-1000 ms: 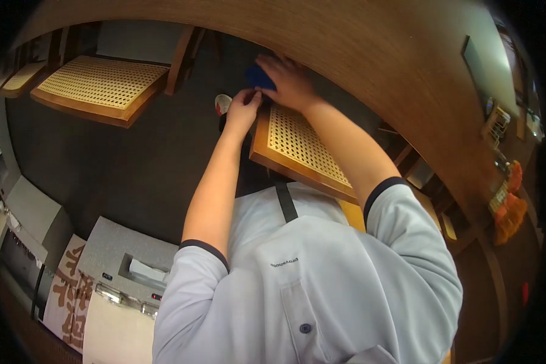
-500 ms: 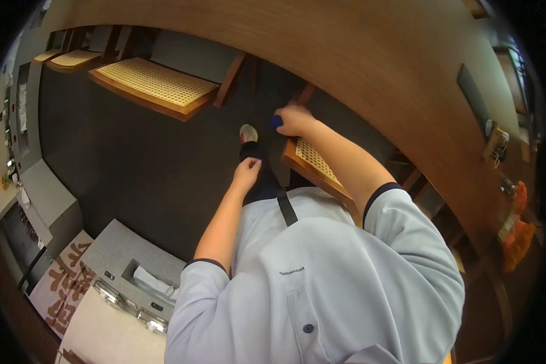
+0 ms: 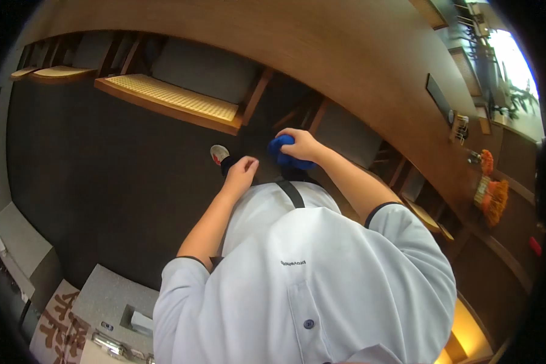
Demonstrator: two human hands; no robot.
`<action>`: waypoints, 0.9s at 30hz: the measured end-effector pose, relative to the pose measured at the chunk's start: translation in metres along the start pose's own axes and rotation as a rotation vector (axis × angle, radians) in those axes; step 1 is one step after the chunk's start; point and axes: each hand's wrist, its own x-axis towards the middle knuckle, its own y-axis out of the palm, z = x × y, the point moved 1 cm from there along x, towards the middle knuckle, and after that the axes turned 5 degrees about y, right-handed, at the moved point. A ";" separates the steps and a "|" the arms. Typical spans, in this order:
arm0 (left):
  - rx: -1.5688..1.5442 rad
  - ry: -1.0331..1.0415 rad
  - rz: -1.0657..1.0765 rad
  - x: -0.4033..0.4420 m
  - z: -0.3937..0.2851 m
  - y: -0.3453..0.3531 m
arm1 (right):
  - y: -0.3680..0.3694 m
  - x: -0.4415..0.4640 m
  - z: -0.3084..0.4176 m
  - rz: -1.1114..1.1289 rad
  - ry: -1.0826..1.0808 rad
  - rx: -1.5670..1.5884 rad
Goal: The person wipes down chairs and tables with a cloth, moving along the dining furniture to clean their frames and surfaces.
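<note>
From my end I see a blue cloth [image 3: 283, 147], soft and bunched, hanging beneath my right hand [image 3: 295, 144], which reaches forward beside the table [image 3: 370, 79] with fingers closed around the fabric. My left hand [image 3: 241, 171] sits lower, near the shoe [image 3: 219, 154] (pale with a red patch), its fingers curled, though I can't tell whether they're fully shut.

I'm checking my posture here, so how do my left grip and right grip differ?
The right grip holds a bunched blue cloth; the left grip shows nothing in it.
The right grip's fingers wrap over the cloth, while the left grip's are loosely curled.
Both are bare and reach out beyond the shirt.
</note>
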 end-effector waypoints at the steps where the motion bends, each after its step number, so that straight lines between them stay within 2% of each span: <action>1: 0.017 0.064 0.019 -0.001 -0.023 -0.017 | 0.018 0.011 -0.004 -0.095 0.058 0.142; 4: 0.107 0.276 0.069 0.004 -0.068 -0.062 | 0.055 0.043 0.006 -0.418 0.187 0.617; 7: 0.105 0.452 0.033 0.005 -0.098 -0.099 | 0.070 0.049 0.075 -0.555 0.010 0.989; 9: 0.168 0.572 -0.086 0.009 -0.108 -0.118 | 0.082 0.053 0.108 -0.496 -0.152 0.868; 12: 0.367 0.756 -0.280 0.022 -0.125 -0.140 | 0.092 0.053 0.137 -0.576 -0.323 0.299; 15: 0.621 0.907 -0.343 0.045 -0.127 -0.148 | 0.094 0.062 0.121 -0.542 -0.276 0.423; 16: 0.643 0.883 -0.295 0.051 -0.124 -0.149 | 0.090 0.065 0.120 -0.499 -0.247 0.554; 19: 0.744 0.849 -0.200 0.067 -0.122 -0.142 | 0.086 0.085 0.096 -0.442 -0.201 0.649; 24: 0.771 0.758 -0.129 0.085 -0.132 -0.120 | 0.079 0.120 0.057 -0.407 -0.096 0.402; 27: 0.694 0.666 -0.089 0.095 -0.138 -0.101 | 0.076 0.134 0.037 -0.373 -0.183 0.239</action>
